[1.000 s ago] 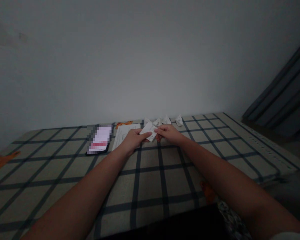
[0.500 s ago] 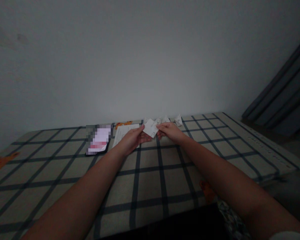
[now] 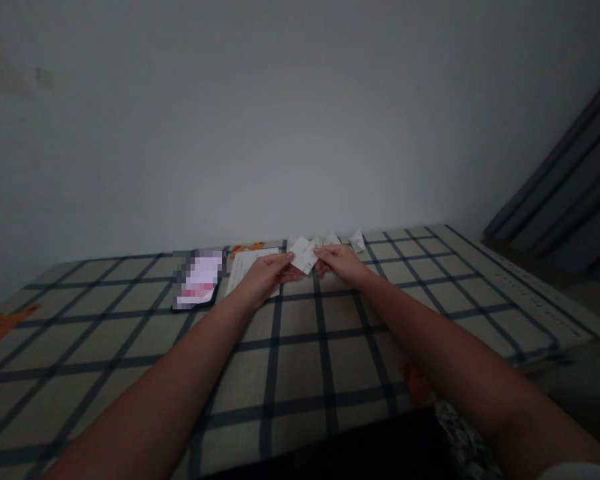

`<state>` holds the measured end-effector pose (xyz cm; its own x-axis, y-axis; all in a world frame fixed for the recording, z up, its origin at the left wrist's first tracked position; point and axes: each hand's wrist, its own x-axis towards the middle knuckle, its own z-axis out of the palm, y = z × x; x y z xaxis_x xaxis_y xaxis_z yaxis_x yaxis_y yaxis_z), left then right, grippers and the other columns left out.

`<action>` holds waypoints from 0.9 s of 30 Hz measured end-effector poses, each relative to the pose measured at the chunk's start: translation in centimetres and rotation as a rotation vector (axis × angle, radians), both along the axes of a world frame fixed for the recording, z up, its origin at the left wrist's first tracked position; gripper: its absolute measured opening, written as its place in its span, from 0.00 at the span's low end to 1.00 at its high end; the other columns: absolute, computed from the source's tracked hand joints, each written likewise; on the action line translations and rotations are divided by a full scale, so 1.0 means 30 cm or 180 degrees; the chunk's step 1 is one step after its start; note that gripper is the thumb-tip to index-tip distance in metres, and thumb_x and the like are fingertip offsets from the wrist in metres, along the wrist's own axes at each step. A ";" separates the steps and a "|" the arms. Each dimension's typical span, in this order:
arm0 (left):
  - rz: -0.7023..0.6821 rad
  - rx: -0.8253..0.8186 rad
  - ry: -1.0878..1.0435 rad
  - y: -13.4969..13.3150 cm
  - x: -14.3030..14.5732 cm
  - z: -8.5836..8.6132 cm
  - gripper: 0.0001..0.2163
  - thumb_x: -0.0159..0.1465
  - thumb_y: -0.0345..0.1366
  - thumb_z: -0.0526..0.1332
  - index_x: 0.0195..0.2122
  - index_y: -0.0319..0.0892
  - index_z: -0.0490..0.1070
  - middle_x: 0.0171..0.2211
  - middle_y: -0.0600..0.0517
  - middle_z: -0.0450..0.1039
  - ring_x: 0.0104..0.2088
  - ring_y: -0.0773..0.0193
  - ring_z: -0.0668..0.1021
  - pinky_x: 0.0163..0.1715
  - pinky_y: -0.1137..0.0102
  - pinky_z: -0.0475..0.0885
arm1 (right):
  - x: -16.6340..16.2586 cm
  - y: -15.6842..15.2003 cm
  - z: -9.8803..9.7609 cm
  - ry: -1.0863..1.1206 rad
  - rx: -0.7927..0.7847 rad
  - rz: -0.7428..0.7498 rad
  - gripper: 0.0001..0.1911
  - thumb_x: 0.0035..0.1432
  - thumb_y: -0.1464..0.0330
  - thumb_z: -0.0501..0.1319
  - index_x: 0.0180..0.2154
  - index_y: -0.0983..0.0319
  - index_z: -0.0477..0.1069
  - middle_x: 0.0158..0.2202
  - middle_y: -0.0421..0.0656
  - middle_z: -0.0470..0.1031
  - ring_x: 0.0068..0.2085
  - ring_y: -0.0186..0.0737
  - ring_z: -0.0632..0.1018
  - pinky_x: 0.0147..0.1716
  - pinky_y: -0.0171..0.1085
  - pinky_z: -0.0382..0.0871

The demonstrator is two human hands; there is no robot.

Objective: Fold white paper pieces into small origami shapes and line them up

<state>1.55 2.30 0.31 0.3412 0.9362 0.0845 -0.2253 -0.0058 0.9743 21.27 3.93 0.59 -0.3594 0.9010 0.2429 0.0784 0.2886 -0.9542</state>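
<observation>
Both hands, left hand (image 3: 263, 277) and right hand (image 3: 341, 261), are pinching a small white paper piece (image 3: 303, 254) between them, hovering above the bed (image 3: 300, 373) near its far edge, folded paper pieces (image 3: 356, 241) lying just behind.

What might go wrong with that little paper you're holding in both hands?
The small paper is pinched between the left hand and right hand, so a hard tug might tear it. The light is dim, so a crease could go crooked. A sleeve-free arm sweeping back could knock the folded paper pieces near the wall.
</observation>
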 end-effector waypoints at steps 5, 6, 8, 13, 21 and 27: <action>0.0151 0.0051 0.0316 -0.002 0.003 -0.003 0.13 0.52 0.42 0.67 0.32 0.36 0.76 0.32 0.46 0.78 0.32 0.64 0.77 0.39 0.67 0.72 | 0.000 -0.010 0.013 -0.0219 0.0112 -0.0036 0.23 0.55 0.53 0.56 0.21 0.65 0.69 0.18 0.40 0.70 0.22 0.30 0.71 0.26 0.32 0.65; 0.0201 0.0051 0.0399 -0.002 0.004 -0.002 0.13 0.52 0.43 0.67 0.31 0.36 0.76 0.31 0.46 0.78 0.31 0.64 0.77 0.38 0.67 0.71 | 0.000 -0.010 0.013 -0.0228 0.0108 -0.0030 0.24 0.55 0.52 0.56 0.20 0.65 0.69 0.18 0.40 0.70 0.22 0.30 0.71 0.26 0.32 0.65; 0.0296 0.0049 0.0533 -0.003 0.004 0.002 0.14 0.51 0.44 0.67 0.31 0.36 0.76 0.30 0.46 0.78 0.30 0.63 0.77 0.37 0.67 0.72 | 0.000 -0.010 0.010 -0.0225 0.0081 -0.0020 0.24 0.55 0.51 0.55 0.21 0.65 0.68 0.18 0.40 0.70 0.22 0.30 0.71 0.26 0.31 0.65; 0.0301 0.0050 0.0466 -0.007 0.004 0.006 0.13 0.51 0.43 0.67 0.30 0.36 0.76 0.29 0.46 0.78 0.29 0.64 0.77 0.36 0.67 0.72 | -0.003 -0.010 0.007 -0.0220 0.0047 -0.0049 0.24 0.54 0.51 0.56 0.21 0.65 0.68 0.18 0.40 0.70 0.22 0.30 0.71 0.25 0.31 0.65; 0.0212 -0.0052 -0.0034 -0.006 0.004 0.004 0.15 0.56 0.44 0.63 0.32 0.34 0.75 0.28 0.44 0.77 0.27 0.63 0.77 0.35 0.65 0.73 | -0.004 -0.013 0.015 -0.0312 0.0197 -0.0063 0.23 0.55 0.53 0.55 0.21 0.65 0.68 0.18 0.40 0.70 0.21 0.30 0.70 0.25 0.31 0.64; 0.0132 -0.0009 0.0223 -0.006 0.010 -0.010 0.15 0.51 0.41 0.68 0.35 0.35 0.76 0.34 0.45 0.77 0.31 0.64 0.77 0.35 0.67 0.73 | -0.006 -0.022 0.020 -0.0399 0.0228 -0.0094 0.24 0.56 0.52 0.54 0.20 0.64 0.67 0.18 0.40 0.70 0.22 0.31 0.71 0.25 0.31 0.64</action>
